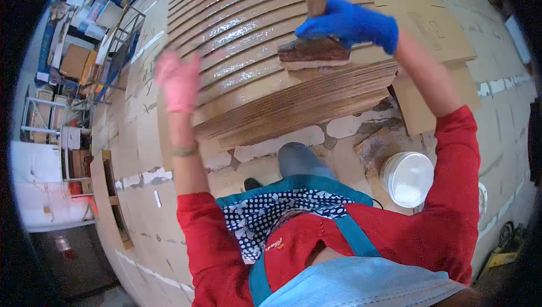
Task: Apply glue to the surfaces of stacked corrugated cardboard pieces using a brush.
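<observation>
My right hand (pixel 350 23), in a blue glove, grips a wide flat brush (pixel 314 53) with a wooden handle pointing away from me. Its pale bristle edge lies over the near right part of a stack of cardboard sheets (pixel 305 106). The sheets overlap in stepped rows, and wet, shiny streaks cover their exposed strips. My left hand (pixel 179 81), in a pink glove, is over the stack's left side. Motion blurs it, but its thumb and fingers look apart, with nothing visible between them.
A white bucket (pixel 407 180) stands on the floor near my right side. Larger printed cardboard (pixel 420 30) lies at the stack's right. Metal racks and boxes (pixel 73 61) crowd the far left. A long cardboard piece with cutouts (pixel 107 200) lies at left.
</observation>
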Motion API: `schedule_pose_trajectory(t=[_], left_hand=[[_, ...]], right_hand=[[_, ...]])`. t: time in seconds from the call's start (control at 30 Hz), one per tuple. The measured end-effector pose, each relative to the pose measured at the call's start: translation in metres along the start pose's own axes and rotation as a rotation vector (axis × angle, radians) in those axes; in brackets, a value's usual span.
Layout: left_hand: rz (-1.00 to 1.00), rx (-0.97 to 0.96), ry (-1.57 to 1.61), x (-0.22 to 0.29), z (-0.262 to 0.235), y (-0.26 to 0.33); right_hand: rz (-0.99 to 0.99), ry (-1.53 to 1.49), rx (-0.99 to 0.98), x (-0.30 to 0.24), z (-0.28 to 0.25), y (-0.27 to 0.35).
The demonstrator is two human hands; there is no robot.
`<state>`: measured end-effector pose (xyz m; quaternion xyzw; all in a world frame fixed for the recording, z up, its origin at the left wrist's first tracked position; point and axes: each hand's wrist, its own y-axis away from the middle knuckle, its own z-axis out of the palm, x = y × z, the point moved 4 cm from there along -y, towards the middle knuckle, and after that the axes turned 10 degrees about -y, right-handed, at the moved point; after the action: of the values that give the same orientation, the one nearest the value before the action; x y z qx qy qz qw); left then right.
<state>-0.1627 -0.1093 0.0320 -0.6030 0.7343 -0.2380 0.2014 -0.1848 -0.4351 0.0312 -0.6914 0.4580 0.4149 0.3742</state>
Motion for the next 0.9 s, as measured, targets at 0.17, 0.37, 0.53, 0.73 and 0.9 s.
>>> schedule_pose_trajectory(t=[0.17,0.37,0.53,0.73,0.9], left_hand=[[-0.590,-0.211,0.232,-0.144,0.070,0.032],[-0.547,-0.398,0.141,-0.082,0.083,0.015],[-0.599,-0.375,0.111,-0.119,0.073,0.032],[-0.610,-0.389,0.088,-0.105,0.065,0.031],[-0.610,-0.344,0.098,-0.107,0.061,0.037]], right_hand=[[0.023,0.036,0.047,-0.037,-0.022,-0.076],[-0.520,0.312,0.422,0.004,-0.062,-0.174],[-0.572,0.491,0.337,0.006,0.029,-0.127],[-0.626,0.127,-0.113,-0.035,0.102,0.018],[-0.523,0.271,-0.052,-0.060,0.074,-0.095]])
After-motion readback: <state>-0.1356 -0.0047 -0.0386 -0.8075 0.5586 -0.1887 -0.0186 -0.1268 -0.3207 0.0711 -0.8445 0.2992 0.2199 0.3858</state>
